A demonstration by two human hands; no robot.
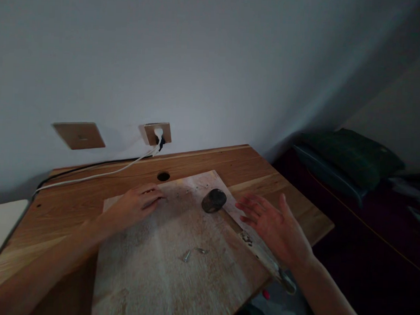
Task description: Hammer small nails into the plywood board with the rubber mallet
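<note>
A pale wooden board [163,267] lies on the desk. Over its far left part, my left hand [143,200] has its fingers drawn together in a pinch; whatever is at the fingertips is too small to make out. Resting on the board's right side is a mallet [214,201] with a dark, rounded head and a worn handle that points toward me and overhangs the edge. Just right of that handle, my right hand [274,227] is open, fingers stretched out, holding nothing. Two small metal screws [186,255] lie near the board's middle.
The wooden desk [264,183] stands against the wall, with a round cable hole [163,176]. A white plug sits in a wall socket [157,133], its cables [105,173] running left along the desk. To the right are cushions [352,159]. A white surface [1,227] is at left.
</note>
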